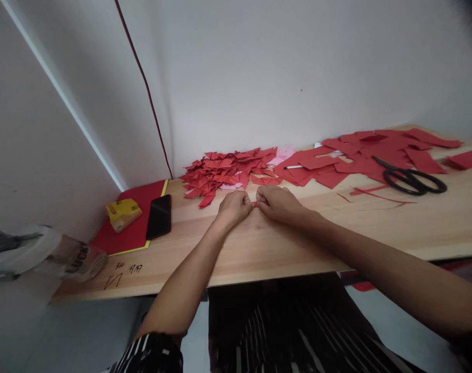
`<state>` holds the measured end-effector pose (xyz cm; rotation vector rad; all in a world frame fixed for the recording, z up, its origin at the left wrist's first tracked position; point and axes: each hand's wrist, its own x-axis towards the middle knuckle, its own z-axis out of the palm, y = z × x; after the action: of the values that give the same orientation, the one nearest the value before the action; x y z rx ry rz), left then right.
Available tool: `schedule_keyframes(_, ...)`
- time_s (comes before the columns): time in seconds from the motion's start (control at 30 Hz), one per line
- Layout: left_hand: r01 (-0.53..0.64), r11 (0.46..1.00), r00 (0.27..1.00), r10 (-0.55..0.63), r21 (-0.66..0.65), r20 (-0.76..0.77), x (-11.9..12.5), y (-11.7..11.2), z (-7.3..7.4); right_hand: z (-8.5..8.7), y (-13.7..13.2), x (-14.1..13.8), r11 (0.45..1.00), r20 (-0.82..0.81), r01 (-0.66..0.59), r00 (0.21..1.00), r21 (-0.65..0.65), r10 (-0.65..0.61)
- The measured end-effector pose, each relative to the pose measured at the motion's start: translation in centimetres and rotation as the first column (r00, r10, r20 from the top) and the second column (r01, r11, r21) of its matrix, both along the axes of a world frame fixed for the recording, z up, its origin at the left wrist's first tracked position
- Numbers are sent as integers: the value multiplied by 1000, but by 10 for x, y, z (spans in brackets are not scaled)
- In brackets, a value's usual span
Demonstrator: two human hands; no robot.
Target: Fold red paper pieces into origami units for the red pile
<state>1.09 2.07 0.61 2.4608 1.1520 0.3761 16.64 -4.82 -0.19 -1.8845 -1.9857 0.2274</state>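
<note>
A small piece of red paper [255,204] shows between my two hands, low over the wooden table. My left hand [235,205] is closed with its fingers curled on the paper's left end. On the other end my right hand [277,203] is closed too, knuckles facing its partner. Most of the paper is hidden by the fingers, so its shape cannot be made out. Just beyond the hands lies a heap of folded red paper pieces [228,168], with a few pink ones among them.
Flat red paper pieces [348,155] spread toward the back right, with a white pen [294,167] among them. Black-handled scissors [410,178] lie near thin red scraps [383,197]. At left are a phone [159,216], a yellow packet [123,213], a red folder [115,235] and a clear plastic bottle [80,259].
</note>
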Motion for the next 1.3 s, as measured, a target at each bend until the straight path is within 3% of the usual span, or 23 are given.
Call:
schedule_keyframes(0.93,14,1000,1000,-14,23,2,-1,0,-2,-2,1,2,1000,1,-4,1000,3,4)
schedule_keyframes(1.3,-10,999,1000,11,45,-14,2,-2,-3,4,-1,4,998,-15,-18,1000,-57,17)
